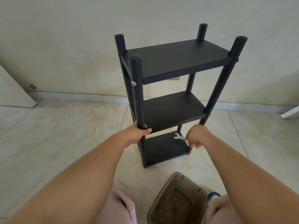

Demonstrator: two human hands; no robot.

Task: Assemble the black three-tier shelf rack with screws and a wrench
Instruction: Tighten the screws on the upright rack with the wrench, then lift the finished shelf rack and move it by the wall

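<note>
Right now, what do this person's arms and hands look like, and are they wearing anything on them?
Both arms are bare from the picture's lower edge to the fingertips: no sleeves, gloves, watch or bracelets show. The left hand and right hand are bare too, with no rings that I can make out. The only clothing in view is pale pink fabric over the knees at the bottom.

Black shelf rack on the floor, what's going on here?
A person is assembling the black three-tier shelf rack, which stands upright on the pale tiled floor. The left hand grips the near-left black round post at middle-shelf height. The right hand holds a small silver open-ended wrench over the bottom shelf. A brown translucent plastic container sits between the knees.
</note>
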